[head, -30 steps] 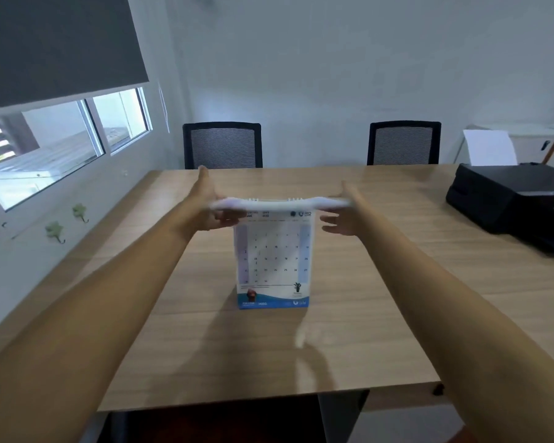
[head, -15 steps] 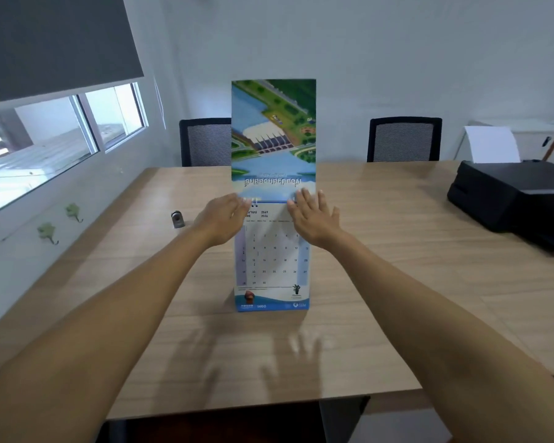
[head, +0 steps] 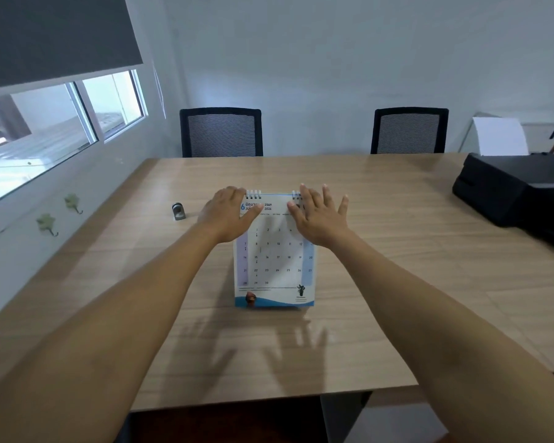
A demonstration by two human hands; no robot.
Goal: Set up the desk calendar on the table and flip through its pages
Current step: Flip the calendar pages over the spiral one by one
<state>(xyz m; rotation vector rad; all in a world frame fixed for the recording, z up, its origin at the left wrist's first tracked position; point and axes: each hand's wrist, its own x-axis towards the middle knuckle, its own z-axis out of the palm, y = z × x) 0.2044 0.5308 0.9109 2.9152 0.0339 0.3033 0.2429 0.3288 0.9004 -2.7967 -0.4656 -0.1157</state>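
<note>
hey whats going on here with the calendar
A person is flipping through a desk calendar that stands upright on the wooden table. Both hands are at its top near the spiral binding: the left hand at the left corner, the right hand spread open over the right corner. The page facing them is month 6, June. Neither hand is pinching a page at this moment.

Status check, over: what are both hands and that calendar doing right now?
Left hand and right hand open, flat at the top corners. White spiral-bound desk calendar upright on the wooden table, June page showing. Nothing in the way.
</note>
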